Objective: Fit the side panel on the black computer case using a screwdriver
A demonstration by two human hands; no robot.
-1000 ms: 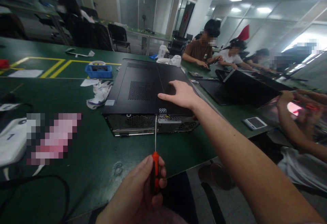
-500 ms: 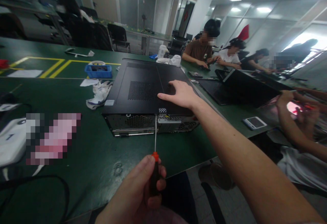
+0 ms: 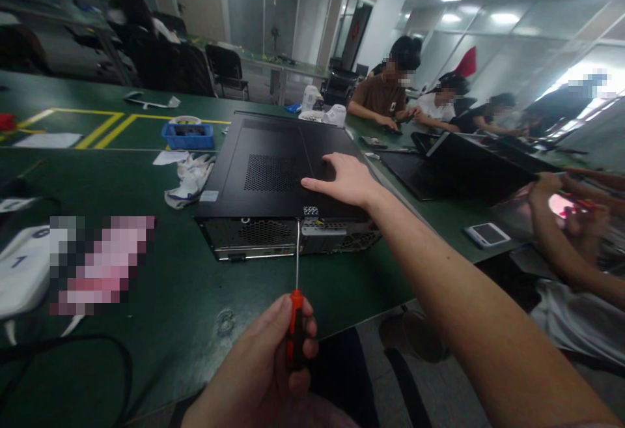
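Observation:
A black computer case [image 3: 273, 167] lies flat on the green table [image 3: 161, 285], its rear panel facing me. My left hand [image 3: 273, 369] is closed round the red-and-black handle of a screwdriver [image 3: 296, 311]. The thin shaft runs up to the top edge of the rear panel, near the middle. My right hand [image 3: 349, 182] rests flat on the case's top cover, near its right rear corner, fingers spread.
White gloves [image 3: 191, 177] and a blue bin [image 3: 189, 135] lie left of the case. A phone [image 3: 487, 234] sits at the right. Another black case [image 3: 463, 167] lies further right, with several people seated along the table. A cable [image 3: 73, 343] curls at lower left.
My left hand has turned the screwdriver handle slightly in its grip. My right hand and the case have stayed put.

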